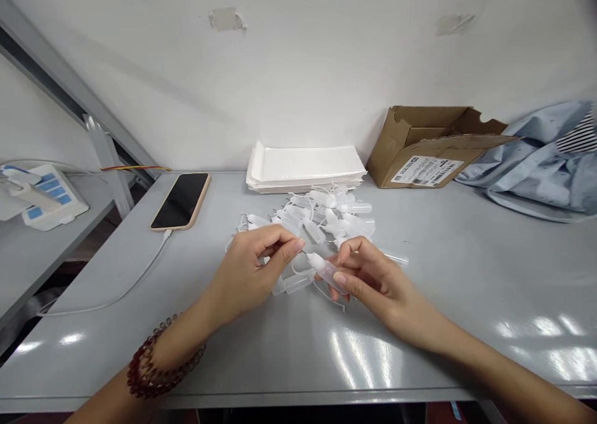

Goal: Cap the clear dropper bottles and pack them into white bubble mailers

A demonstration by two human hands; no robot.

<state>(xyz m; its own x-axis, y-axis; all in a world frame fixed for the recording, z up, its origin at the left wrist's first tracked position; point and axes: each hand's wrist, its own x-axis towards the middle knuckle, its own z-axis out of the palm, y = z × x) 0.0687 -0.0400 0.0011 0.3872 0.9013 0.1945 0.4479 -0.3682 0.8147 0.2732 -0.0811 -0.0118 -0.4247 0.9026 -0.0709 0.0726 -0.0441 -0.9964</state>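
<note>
My right hand holds a small translucent needle-tip bottle between thumb and fingers. The bottle is tilted, its white cone top pointing up and left. From that top a thin dark needle runs to the fingertips of my left hand, which are pinched at its end. Whether a tiny cap sits between those fingertips is hidden. Beneath the hands lies a thin white strap, and another clear bottle is on the table beside them. Just behind is a loose pile of similar bottles, several showing dark needles.
White paper trays are stacked against the wall. To their right stand an open cardboard box and a grey-blue cloth bag. A phone with a charging cable lies on the grey table at left.
</note>
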